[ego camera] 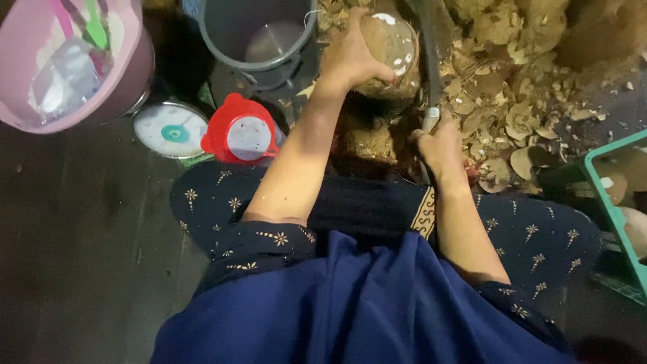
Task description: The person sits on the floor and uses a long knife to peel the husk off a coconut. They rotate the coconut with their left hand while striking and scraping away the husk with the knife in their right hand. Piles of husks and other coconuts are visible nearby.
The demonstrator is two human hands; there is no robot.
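Brown and fibrous, the coconut [389, 50] sits near the top centre of the frame, white flesh showing in patches. The left hand [350, 57] grasps it from the side, fingers wrapped over the shell. Just right of it, the right hand [438, 145] is clenched on the handle of a long dark blade [430, 64] that runs up past the coconut. Husk scraps [512, 101] litter the upper right. Over on the left: a grey bucket [259, 34], a red jug [241, 131], a round scale [170, 129], a pink basin [74, 64]. A green crate [610, 195] shows at the right edge.
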